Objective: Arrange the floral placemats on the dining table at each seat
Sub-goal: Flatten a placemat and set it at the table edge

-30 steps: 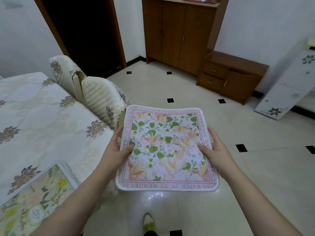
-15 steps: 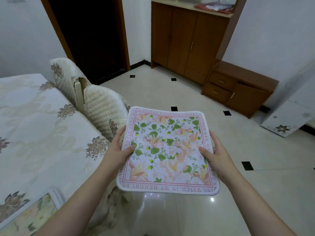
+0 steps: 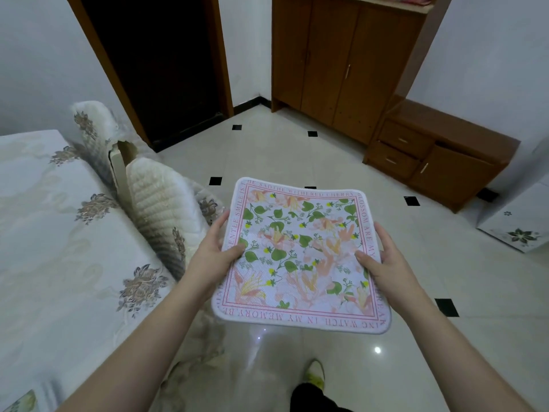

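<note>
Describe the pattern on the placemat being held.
Pink-orange flowers and green leaves on white, inside a pink lettered border; placemat, head view.

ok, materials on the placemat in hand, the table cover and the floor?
Floral placemat: looks like woven or ribbed fabric, matte, with fine ridged texture and a sagging, soft bound edge. Tablecloth: probably jacquard or embroidered cloth, with a slight sheen and raised flower motifs. Floor: glossy polished tile, reflecting lights, with black inset squares.

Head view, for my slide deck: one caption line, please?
Both hands, left hand and right hand, carry a floral placemat above the floor beside the covered dining table.
</note>
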Tool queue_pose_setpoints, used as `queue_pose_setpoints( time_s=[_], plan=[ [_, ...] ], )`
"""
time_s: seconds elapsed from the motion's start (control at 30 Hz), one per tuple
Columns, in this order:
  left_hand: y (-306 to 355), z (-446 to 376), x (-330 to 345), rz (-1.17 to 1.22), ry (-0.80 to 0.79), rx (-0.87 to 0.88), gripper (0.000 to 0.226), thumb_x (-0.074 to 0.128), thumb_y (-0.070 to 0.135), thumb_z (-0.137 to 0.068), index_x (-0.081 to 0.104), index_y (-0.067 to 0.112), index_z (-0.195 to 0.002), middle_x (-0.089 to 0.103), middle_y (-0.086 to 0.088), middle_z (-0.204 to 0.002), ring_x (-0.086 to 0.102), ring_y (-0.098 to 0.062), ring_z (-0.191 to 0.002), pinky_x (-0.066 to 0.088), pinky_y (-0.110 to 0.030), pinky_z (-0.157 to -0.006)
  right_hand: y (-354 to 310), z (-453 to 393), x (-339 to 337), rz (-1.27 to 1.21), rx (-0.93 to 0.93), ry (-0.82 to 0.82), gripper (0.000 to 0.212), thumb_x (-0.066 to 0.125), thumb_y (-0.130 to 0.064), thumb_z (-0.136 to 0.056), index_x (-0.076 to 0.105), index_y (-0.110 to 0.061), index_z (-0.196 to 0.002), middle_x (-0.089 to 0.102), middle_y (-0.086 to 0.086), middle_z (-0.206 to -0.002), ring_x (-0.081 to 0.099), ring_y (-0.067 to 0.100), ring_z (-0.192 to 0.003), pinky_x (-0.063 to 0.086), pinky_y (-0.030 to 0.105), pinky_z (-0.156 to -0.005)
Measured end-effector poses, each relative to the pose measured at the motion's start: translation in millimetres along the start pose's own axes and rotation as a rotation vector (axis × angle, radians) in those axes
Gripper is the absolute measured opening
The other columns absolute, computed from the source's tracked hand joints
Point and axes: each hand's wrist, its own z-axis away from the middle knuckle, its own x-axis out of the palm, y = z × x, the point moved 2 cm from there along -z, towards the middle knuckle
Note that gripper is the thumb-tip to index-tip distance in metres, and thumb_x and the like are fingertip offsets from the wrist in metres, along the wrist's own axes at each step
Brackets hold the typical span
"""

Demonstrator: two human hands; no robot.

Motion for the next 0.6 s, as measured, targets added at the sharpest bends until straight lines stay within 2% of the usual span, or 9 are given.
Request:
queue_pose_setpoints(
  time_s=[0.2,0.33,0.53,0.6],
  plan=[
    [26,-51,43,0.047,0.059,-0.030,0.074,0.061,-0.002,-0.094,0.036,0.044,-0.147,0.074,-0.006,-0.114,0.075,-0.034,-0.087,0.062,-0.047,-0.064,-9,-76,-39,-0.044,0.041,-0.050,0.067,0.059,-0.009,-0.096,0.031,-0.043,-0.147,0.071,0.001,-0.117,0.074,0.026,-0.092,0.059,0.054,-0.078],
    [39,-77,60,0.073,0.100,-0.007,0.075,0.061,-0.003,-0.094,0.035,0.044,-0.147,0.073,-0.006,-0.115,0.075,-0.034,-0.089,0.062,-0.044,-0.062,-16,-122,-54,-0.018,0.032,-0.100,0.067,0.061,-0.011,-0.096,0.031,-0.045,-0.145,0.071,-0.001,-0.118,0.073,0.027,-0.093,0.058,0.055,-0.081],
    [45,-105,57,0.104,0.151,0.015,0.073,0.061,-0.005,-0.093,0.038,0.047,-0.139,0.076,0.004,-0.108,0.075,-0.029,-0.093,0.062,-0.045,-0.068,-30,-171,-52,-0.026,0.012,-0.165,0.066,0.060,-0.008,-0.095,0.035,-0.046,-0.142,0.072,-0.001,-0.115,0.073,0.028,-0.093,0.057,0.056,-0.082],
    [43,-114,50,0.124,0.169,0.025,0.073,0.063,-0.004,-0.091,0.040,0.043,-0.142,0.075,0.002,-0.111,0.074,-0.031,-0.096,0.062,-0.049,-0.073,-36,-186,-42,-0.039,-0.008,-0.192,0.063,0.059,-0.003,-0.095,0.041,-0.046,-0.139,0.072,0.001,-0.115,0.072,0.029,-0.096,0.056,0.057,-0.085]
  ],
)
